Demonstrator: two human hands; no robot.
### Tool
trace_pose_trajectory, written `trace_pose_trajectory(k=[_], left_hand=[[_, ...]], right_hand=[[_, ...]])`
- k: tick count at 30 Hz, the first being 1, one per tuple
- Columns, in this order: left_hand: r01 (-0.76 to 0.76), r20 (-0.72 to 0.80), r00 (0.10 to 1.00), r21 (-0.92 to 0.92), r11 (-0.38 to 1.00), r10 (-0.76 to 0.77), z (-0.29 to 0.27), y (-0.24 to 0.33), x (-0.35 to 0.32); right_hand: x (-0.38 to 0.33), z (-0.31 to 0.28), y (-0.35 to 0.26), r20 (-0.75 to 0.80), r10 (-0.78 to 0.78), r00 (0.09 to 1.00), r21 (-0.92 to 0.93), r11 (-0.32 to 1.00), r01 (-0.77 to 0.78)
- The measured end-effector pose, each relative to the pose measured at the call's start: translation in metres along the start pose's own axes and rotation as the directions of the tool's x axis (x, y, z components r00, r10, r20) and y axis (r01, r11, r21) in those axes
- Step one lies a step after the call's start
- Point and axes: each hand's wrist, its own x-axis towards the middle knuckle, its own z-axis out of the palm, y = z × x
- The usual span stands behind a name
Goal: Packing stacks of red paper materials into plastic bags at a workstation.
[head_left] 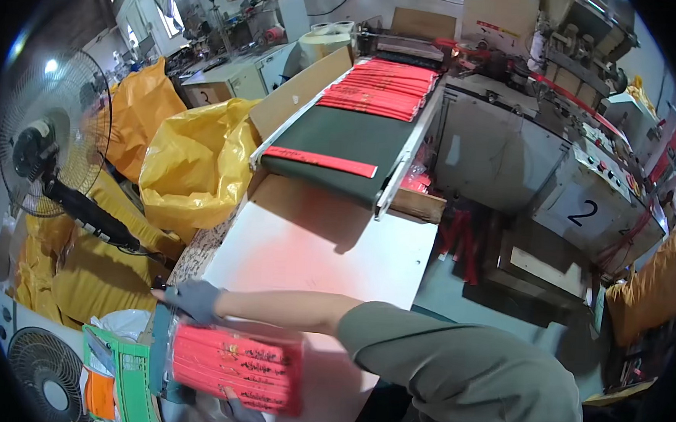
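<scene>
in the head view, the right arm, in an olive-grey sleeve (459, 370), stretches across from the lower right, and its right hand (196, 300), in a grey glove with bare fingertips, is over the upper left end of a clear-wrapped pack of red paper sleeves (230, 364). i cannot tell whether its fingers are closed on anything. the left hand (245, 414), also gloved in grey, comes up from the lower edge with a fingertip against the near side of the pack; most of it is blurred, so i cannot tell how firmly it holds. the pack lies flat at the lower left end of a white board (328, 260), its dark and gold print facing up, with a dark grey-green piece (161, 354) along its left end.

beyond the board is a conveyor with a dark green belt (342, 139). one red sleeve (321, 162) lies across its near end, and a row of overlapping red sleeves (382, 89) covers the far part. left of the conveyor are an open yellow bag (173, 183), an orange bag (140, 113) and a standing fan (36, 145). a green frame (130, 383) is just left of the pack, near a box fan (50, 383). a control box with knobs (583, 208) is on the right.
</scene>
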Motion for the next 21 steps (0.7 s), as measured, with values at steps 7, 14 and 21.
trace_pose_trajectory(k=[7, 14, 21], left_hand=[[0.052, -0.196, 0.962, 0.812, 0.581, 0.188, 0.02, 0.038, -0.038], [-0.031, 0.092, 0.884, 0.99, -0.139, 0.458, 0.049, 0.002, -0.02], [-0.129, 0.222, 0.866, 0.965, -0.23, 0.448, 0.143, -0.136, 0.027]], right_hand=[[-0.235, 0.022, 0.027, -0.3, -0.389, 0.871, -0.061, 0.919, 0.39], [-0.335, -0.028, 0.018, -0.301, -0.282, 0.911, 0.008, 0.954, 0.299], [-0.342, -0.033, 0.005, -0.26, -0.112, 0.959, 0.088, 0.986, 0.139]])
